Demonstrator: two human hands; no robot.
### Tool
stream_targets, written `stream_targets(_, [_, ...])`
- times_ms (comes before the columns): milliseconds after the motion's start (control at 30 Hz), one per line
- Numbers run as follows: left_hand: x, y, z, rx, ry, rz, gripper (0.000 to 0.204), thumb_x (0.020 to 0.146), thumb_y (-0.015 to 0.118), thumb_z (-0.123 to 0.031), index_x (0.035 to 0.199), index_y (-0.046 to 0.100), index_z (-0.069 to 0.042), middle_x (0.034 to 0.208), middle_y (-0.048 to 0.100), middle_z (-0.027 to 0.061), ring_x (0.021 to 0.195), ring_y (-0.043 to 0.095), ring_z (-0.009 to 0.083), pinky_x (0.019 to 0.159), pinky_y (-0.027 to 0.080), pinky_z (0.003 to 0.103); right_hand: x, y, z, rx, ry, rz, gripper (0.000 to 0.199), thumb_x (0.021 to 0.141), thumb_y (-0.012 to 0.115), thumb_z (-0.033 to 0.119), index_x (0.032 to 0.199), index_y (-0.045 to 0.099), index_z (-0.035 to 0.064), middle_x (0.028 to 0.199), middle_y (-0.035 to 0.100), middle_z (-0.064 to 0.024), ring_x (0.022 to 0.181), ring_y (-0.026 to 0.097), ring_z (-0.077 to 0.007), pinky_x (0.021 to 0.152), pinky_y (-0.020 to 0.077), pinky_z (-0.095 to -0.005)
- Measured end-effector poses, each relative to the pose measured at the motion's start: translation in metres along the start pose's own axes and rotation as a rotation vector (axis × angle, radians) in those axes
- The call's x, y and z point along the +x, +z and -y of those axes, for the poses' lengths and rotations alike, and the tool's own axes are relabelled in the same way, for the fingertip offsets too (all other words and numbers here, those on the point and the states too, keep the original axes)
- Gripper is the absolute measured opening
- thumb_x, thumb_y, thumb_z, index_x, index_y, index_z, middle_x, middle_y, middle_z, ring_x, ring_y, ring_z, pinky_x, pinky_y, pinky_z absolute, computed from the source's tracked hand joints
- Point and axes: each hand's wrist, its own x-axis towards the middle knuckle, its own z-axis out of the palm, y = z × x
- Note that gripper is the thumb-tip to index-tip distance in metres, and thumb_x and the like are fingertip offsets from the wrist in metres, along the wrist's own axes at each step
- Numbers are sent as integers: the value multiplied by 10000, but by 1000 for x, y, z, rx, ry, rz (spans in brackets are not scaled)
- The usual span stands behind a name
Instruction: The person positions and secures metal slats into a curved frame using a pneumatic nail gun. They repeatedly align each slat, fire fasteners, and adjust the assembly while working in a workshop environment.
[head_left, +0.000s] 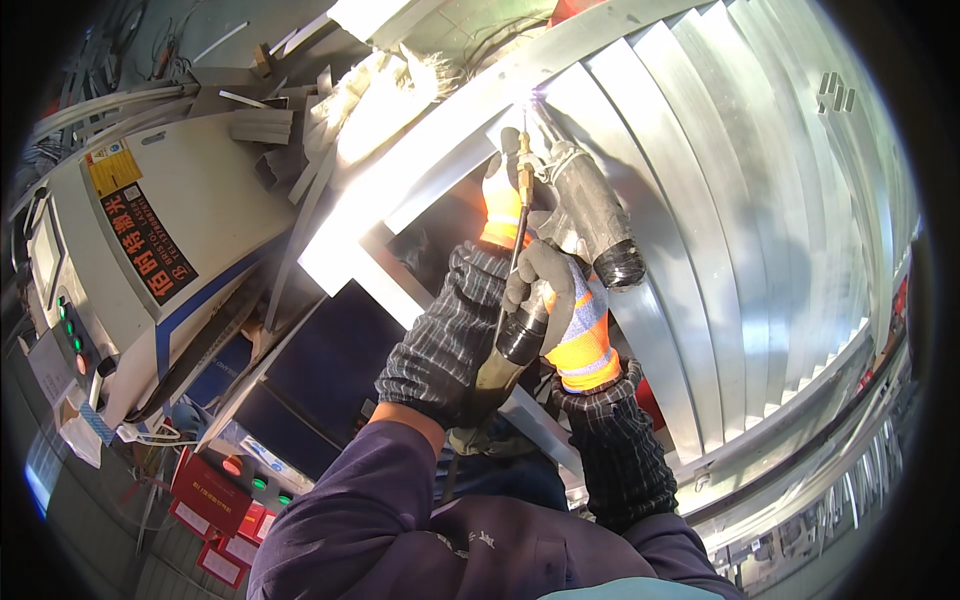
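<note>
My right hand, in a grey-fingered glove with an orange cuff, is closed round the handle of a handheld welding torch. Its dark body ends in black tape, and a thin feed tube with a brass fitting runs alongside. My left hand, gloved alike, is at the torch's front beside the fitting; some of its fingers are hidden behind the tube. At the tip, a bright white-violet glow falls on the metal frame of a silver slatted panel, where the slats meet it.
To the left stands a white machine cabinet with a screen and lit green buttons. A pale, frayed cloth bundle lies beyond the frame. Metal offcuts are piled behind the cabinet. Red boxes sit at the lower left.
</note>
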Motion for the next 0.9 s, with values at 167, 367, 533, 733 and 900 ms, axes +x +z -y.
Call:
stream_targets(167, [-1,2,-1,-496,-174,-49,216,897,571,-27,1106,575,28,922,677,73,811,660,165,684,527,250,-1,-3,-3,-67,1,19,279,956,433,317,849,450,60,734,503,-94,681,510,-196,655,452,-312])
stream_targets(367, [3,-8,12,-91,-131,9,207,934,550,-86,1068,601,63,955,678,120,835,663,155,700,530,265,2,-9,-6,-252,-31,80,282,971,392,312,868,441,55,748,487,-94,696,501,-197,672,450,-327])
stream_targets(533, [5,-16,22,27,-45,-34,222,928,556,-112,1068,609,53,936,674,120,780,655,156,667,524,278,2,-7,-8,-234,-43,65,276,972,393,311,860,430,61,747,484,-89,698,501,-185,672,447,-317])
stream_targets(733, [-1,-15,5,-599,-225,83,263,906,591,-108,1108,576,60,987,666,119,831,650,163,703,524,261,3,-8,-9,-402,-90,109,278,967,373,320,861,414,67,745,489,-87,699,502,-179,665,445,-295])
stream_targets(900, [0,-15,-4,-477,-275,121,314,937,536,-97,1217,510,42,1087,631,131,922,637,193,783,531,291,4,-11,-14,-255,-21,80,310,958,374,353,879,413,55,752,491,-104,705,505,-200,674,447,-305])
